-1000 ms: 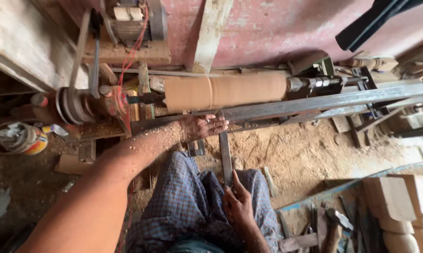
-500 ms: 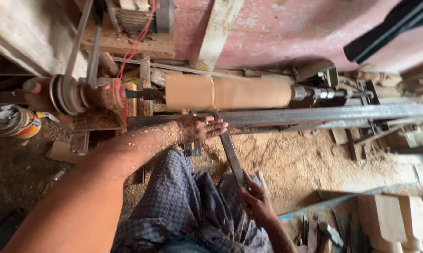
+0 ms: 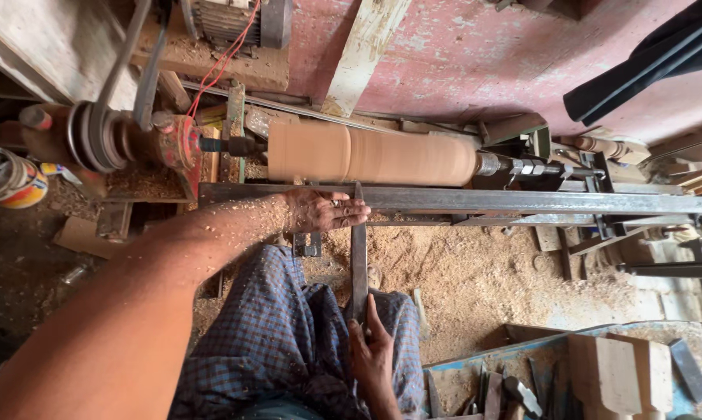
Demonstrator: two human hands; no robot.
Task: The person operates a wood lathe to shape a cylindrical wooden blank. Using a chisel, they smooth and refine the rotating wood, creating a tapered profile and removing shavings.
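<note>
A long, flat, dark steel turning chisel (image 3: 358, 257) lies with its long axis running almost straight away from the person, from the lap toward the lathe. Its working end points up at the pale brown wooden cylinder (image 3: 374, 154) and rests across the grey steel tool-rest bar (image 3: 522, 202); its near end sits over the knee.

The left hand (image 3: 324, 210), dusted with shavings, lies palm down on the bar with its fingers stretched out nearly flat toward the right, the fingertips touching the blade just where it crosses the rail. It presses rather than wraps. The right hand (image 3: 372, 354) is down at the lap, fingers curled round the chisel's near end in a closed grip.

The cylinder's long axis runs left to right, parallel to the bar and just behind it. It is held between a dark spindle by the red-painted headstock (image 3: 181, 144) on the left and a metal tailstock centre (image 3: 522, 166) on the right. A grooved pulley wheel (image 3: 94, 136) with a belt stands further left.

The person's blue checked cloth (image 3: 281, 342) covers the legs. Sawdust (image 3: 475, 280) lies thick on the ground below the bar. Pale squared wooden blocks (image 3: 616, 373) stand at the lower right.
</note>
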